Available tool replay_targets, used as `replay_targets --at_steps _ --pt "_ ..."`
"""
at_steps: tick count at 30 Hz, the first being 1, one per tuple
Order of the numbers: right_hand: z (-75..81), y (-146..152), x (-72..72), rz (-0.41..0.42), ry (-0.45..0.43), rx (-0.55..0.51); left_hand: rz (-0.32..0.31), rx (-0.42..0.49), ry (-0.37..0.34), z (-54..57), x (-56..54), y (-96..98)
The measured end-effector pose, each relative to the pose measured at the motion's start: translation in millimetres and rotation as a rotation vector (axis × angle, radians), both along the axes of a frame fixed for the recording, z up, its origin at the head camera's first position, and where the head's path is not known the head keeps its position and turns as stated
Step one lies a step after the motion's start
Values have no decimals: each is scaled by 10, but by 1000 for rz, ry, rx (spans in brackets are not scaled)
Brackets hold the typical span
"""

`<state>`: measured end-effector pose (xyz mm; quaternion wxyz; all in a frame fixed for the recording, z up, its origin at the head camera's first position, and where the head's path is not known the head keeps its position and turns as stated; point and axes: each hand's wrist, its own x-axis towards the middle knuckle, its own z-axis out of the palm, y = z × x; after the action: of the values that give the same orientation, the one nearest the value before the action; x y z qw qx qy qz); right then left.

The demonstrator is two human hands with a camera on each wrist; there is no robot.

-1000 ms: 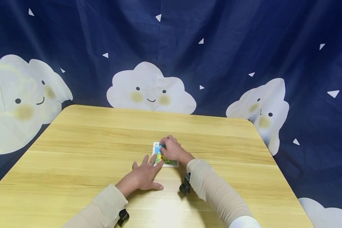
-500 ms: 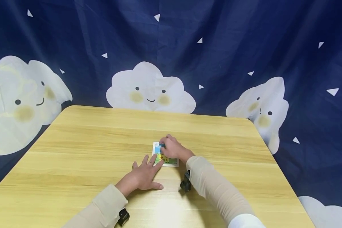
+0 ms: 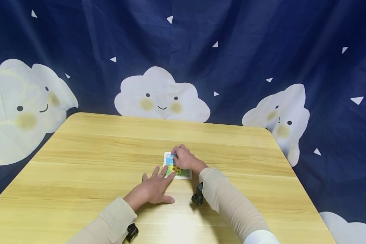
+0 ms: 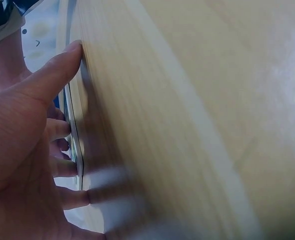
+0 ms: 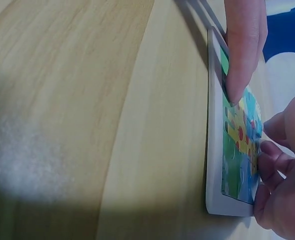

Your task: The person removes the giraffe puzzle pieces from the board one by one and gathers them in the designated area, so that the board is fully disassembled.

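Observation:
A small jigsaw puzzle point(image 3: 181, 173) with a yellow giraffe on green and blue lies in a white-rimmed frame on the table. My left hand point(image 3: 156, 190) is spread flat beside its near-left part, two fingertips on the picture and the thumb out over the wood. Over the upper right part, my right hand point(image 3: 184, 159) has bent fingers and the thumb down at the puzzle. In the right wrist view the right hand's fingertips point(image 5: 268, 165) are at the far side, and a straight left finger point(image 5: 240, 65) touches the picture. Whether a piece is between the right fingertips is hidden.
The pale wooden table point(image 3: 94, 162) spreads around the puzzle. A dark blue curtain point(image 3: 231, 51) with smiling white clouds hangs behind it. A small black camera point(image 3: 197, 195) hangs under the right wrist and another black camera point(image 3: 132, 232) under the left.
The dark blue patch near my right thumb is no longer visible; light blue picture shows there now. My left hand and the frame have stayed in place.

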<state>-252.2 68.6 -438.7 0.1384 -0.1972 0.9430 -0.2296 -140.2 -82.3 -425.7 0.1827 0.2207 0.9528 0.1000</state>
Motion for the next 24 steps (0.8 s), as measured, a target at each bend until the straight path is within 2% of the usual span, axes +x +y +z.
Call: replay_targets --at_steps 12,20,24 --pt "15 -14 13 -33 -30 -94 -1 -8 4 -2 2 -13" --pt "-20 -37 62 -53 24 -78 -6 -17 12 -24 -4 -9" --pt "-66 -44 66 -85 47 -119 -6 -16 10 -14 -3 -7"
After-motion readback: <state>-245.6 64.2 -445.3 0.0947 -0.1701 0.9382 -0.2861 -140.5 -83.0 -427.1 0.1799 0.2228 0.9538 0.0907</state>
